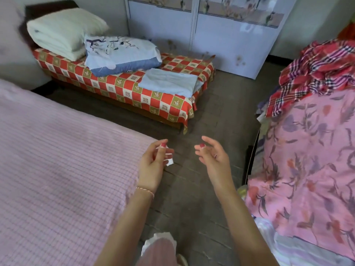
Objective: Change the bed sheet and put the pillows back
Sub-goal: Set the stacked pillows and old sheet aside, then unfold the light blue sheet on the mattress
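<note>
A pink checked sheet covers the bed at the left. My left hand hovers just off the bed's corner and pinches a small white scrap between thumb and fingers. My right hand is beside it over the floor, fingers loosely curled, holding nothing. On the red chequered bench across the floor lie a blue pillow, a folded cream quilt and a folded light blue cloth.
A pile of pink floral fabric with a red plaid cloth on top stands close at the right. A pale wardrobe lines the back wall. Dark brick floor runs between bed, bench and pile.
</note>
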